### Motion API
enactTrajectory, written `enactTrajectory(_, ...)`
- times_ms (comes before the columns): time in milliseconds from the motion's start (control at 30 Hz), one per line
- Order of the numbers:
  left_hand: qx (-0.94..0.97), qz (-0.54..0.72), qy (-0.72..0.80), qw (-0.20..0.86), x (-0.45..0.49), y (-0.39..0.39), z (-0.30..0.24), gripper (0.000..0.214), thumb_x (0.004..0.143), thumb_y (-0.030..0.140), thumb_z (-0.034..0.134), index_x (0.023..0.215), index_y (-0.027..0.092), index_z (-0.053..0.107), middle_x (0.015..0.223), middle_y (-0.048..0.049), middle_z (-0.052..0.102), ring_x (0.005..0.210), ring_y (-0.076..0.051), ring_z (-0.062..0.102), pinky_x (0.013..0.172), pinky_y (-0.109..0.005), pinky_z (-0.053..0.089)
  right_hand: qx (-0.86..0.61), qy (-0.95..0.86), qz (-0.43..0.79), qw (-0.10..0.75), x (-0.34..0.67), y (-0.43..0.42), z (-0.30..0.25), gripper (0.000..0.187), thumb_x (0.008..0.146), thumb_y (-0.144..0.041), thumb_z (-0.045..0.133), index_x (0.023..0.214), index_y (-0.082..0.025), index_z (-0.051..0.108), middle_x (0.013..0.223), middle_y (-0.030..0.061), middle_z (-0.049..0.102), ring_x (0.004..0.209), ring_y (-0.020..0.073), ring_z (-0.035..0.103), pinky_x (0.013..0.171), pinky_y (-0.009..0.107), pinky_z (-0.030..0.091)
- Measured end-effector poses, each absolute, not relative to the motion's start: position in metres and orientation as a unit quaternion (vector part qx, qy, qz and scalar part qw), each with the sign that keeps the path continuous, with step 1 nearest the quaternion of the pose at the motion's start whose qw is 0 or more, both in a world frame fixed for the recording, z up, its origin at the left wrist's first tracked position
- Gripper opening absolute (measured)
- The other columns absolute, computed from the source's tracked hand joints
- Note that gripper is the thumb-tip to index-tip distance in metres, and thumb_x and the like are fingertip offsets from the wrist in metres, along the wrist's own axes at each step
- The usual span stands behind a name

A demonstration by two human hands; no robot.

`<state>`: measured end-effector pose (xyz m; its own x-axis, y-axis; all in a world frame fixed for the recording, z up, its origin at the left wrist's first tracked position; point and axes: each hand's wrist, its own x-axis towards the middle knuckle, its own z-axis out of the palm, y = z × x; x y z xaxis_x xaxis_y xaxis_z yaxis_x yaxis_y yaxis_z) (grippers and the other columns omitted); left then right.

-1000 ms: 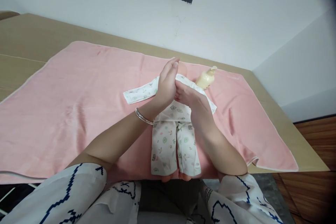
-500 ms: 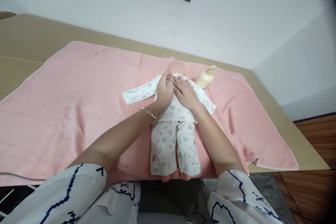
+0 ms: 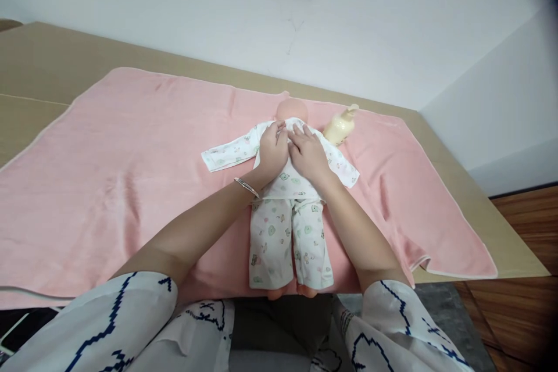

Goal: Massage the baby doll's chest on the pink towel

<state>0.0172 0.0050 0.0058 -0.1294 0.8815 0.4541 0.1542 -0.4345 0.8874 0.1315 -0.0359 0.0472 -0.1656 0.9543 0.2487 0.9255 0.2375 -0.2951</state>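
Observation:
A baby doll point(image 3: 291, 109) lies face down on a pink towel point(image 3: 131, 151), dressed in a white printed top point(image 3: 226, 152) and matching trousers point(image 3: 288, 238). My left hand point(image 3: 272, 150) and my right hand point(image 3: 307, 153) both lie flat on the doll's upper back, side by side, fingers stretched toward its head. A silver bangle point(image 3: 246, 187) circles my left wrist. The doll's bare feet stick out at the table's near edge.
A cream pump bottle point(image 3: 340, 126) lies on the towel just right of the doll's head. The towel covers a tan table point(image 3: 35, 58) that stands against a white wall. Wooden floor shows at the right.
A second ago my hands were raised with palms pressed together above the doll. They came down and now rest flat on its back.

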Motion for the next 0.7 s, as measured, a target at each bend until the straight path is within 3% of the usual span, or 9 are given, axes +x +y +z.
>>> enactTrajectory(100, 0.601, 0.603, 0.437, 0.291, 0.017, 0.004, 0.007, 0.022, 0.097, 0.021, 0.046, 0.107, 0.023, 0.065, 0.119, -0.0078, 0.072, 0.116, -0.023, 0.065, 0.108, -0.041, 0.049, -0.662, -0.717, 0.042, 0.213, 0.138, -0.030, 0.042, 0.057, 0.103, -0.040, 0.036, 0.153, -0.013, 0.044, 0.162, 0.0164, 0.039, 0.154, 0.0345, 0.031, 0.125, 0.057, 0.026)
enactTrajectory(200, 0.609, 0.594, 0.440, 0.287, 0.017, 0.004, 0.007, 0.022, 0.097, 0.019, 0.046, 0.108, 0.021, 0.065, 0.119, -0.0088, 0.072, 0.116, -0.024, 0.065, 0.108, -0.042, 0.049, -0.685, -0.704, 0.026, 0.186, 0.127, -0.039, 0.042, 0.059, 0.103, -0.036, 0.035, 0.154, -0.006, 0.039, 0.161, 0.0225, 0.039, 0.153, 0.0378, 0.031, 0.124, 0.059, 0.026)
enactTrajectory(333, 0.629, 0.570, 0.450, 0.278, 0.017, 0.002, 0.007, 0.022, 0.094, 0.014, 0.050, 0.110, 0.018, 0.066, 0.119, -0.0105, 0.072, 0.115, -0.024, 0.064, 0.108, -0.042, 0.048, -0.626, -0.764, 0.017, 0.153, 0.117, -0.046, 0.044, 0.055, 0.099, -0.021, 0.039, 0.152, -0.007, 0.043, 0.163, 0.0202, 0.036, 0.154, 0.0363, 0.028, 0.126, 0.057, 0.021)
enactTrajectory(467, 0.664, 0.540, 0.464, 0.231, 0.018, 0.002, 0.007, 0.028, 0.092, 0.011, 0.050, 0.115, 0.016, 0.065, 0.122, -0.0115, 0.071, 0.119, -0.025, 0.063, 0.111, -0.042, 0.047, -0.625, -0.746, 0.052, 0.223, 0.138, -0.026, 0.037, 0.052, 0.103, -0.030, 0.034, 0.150, -0.014, 0.047, 0.163, 0.0146, 0.039, 0.154, 0.0293, 0.031, 0.127, 0.054, 0.023)
enactTrajectory(567, 0.689, 0.527, 0.458, 0.195, 0.019, 0.003, 0.007, 0.028, 0.093, 0.014, 0.049, 0.115, 0.014, 0.066, 0.121, -0.0116, 0.072, 0.118, -0.026, 0.063, 0.111, -0.043, 0.047, -0.656, -0.716, 0.036, 0.237, 0.147, -0.018, 0.032, 0.056, 0.104, -0.033, 0.031, 0.150, -0.005, 0.046, 0.158, 0.0211, 0.043, 0.152, 0.0307, 0.035, 0.126, 0.052, 0.027)
enactTrajectory(700, 0.701, 0.519, 0.460, 0.167, 0.018, 0.001, 0.006, 0.025, 0.095, 0.018, 0.049, 0.113, 0.015, 0.066, 0.117, -0.0109, 0.073, 0.114, -0.025, 0.065, 0.110, -0.043, 0.048, -0.665, -0.726, -0.034, 0.173, 0.129, -0.032, 0.031, 0.055, 0.101, -0.021, 0.031, 0.150, 0.002, 0.042, 0.156, 0.0277, 0.043, 0.150, 0.0376, 0.036, 0.122, 0.057, 0.029)
